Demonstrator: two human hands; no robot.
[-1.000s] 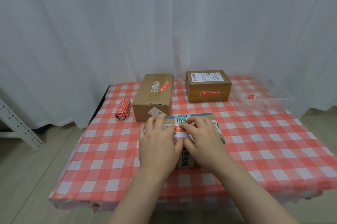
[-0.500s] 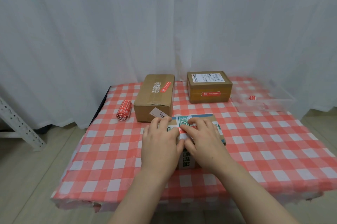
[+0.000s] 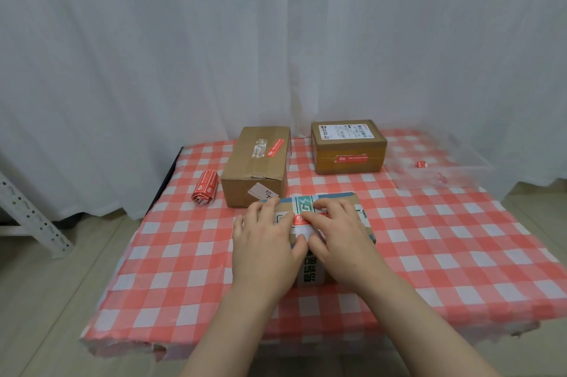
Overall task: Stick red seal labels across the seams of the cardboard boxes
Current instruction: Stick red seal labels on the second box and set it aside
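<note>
Pressing a seal onto the near box.
My left hand [image 3: 264, 241] lies flat on the near box [image 3: 311, 275], fingers straight, steadying it. The red seal label [image 3: 306, 218] sits on top, under the flat fingers of my right hand [image 3: 337, 232]. Next I'd rub its ends down firmly. My hands hide most of the label and the seam.

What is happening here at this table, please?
A person is sealing the nearest box on the checked tablecloth. The left hand and the right hand lie flat on its top and press down a red seal label. Behind it, the left rear box and the right rear box each already carry a red label. A roll of labels lies at the far left.
</note>
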